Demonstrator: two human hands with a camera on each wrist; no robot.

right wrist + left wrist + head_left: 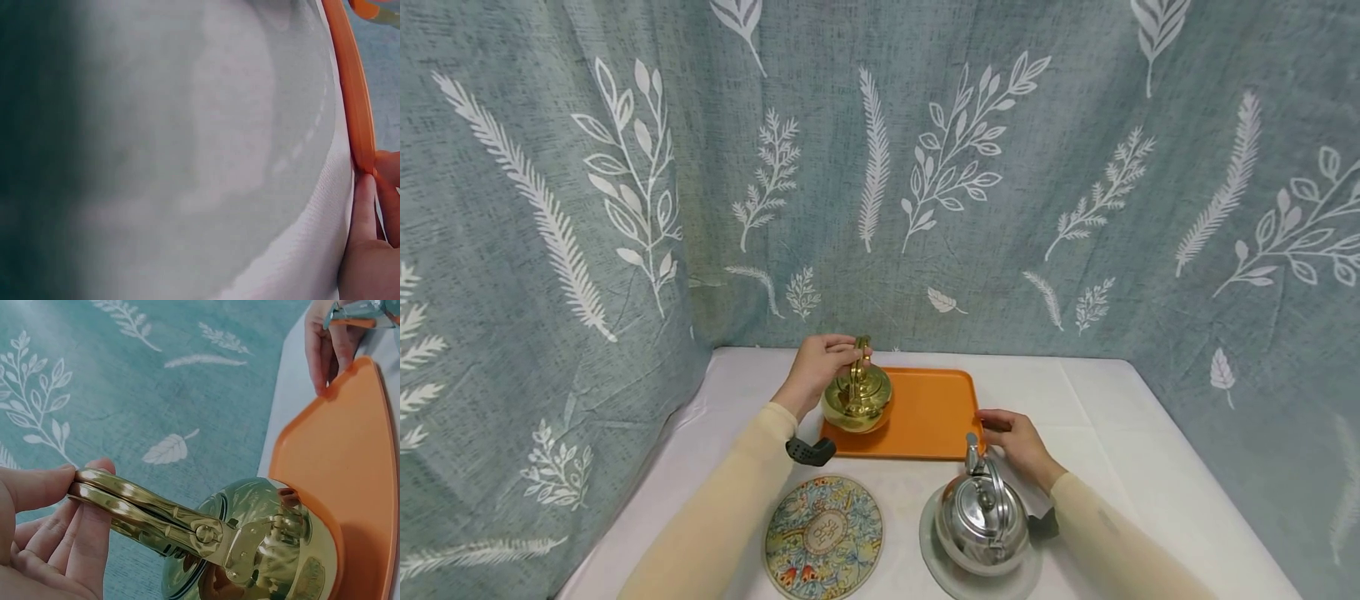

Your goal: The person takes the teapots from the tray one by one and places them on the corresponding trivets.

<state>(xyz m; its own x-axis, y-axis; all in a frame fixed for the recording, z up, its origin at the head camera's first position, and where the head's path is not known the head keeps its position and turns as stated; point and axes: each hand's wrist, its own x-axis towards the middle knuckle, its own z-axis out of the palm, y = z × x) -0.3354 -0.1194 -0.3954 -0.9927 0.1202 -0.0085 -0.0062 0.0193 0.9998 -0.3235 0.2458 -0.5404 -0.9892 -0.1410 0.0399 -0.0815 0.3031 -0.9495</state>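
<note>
In the head view, my left hand [827, 367] pinches the upright handle [137, 503] of a shiny gold kettle [857, 404] between thumb and fingers. The kettle overlaps the left end of an orange rectangular tray [934, 412]. My right hand [1018, 446] is at the tray's right edge. Seen from the right wrist, its thumb and fingers pinch the tray's orange rim [355, 94]. Just in front of that hand stands a silver kettle [981, 525], its spout toward the tray and its handle upright.
A pale grey round plate [934, 558] lies under the silver kettle. To its left, a round patterned mat [823, 537] with a colourful floral design lies on the white tablecloth [1075, 433]. A blue-green curtain [820, 167] with white leaves closes off the back and both sides.
</note>
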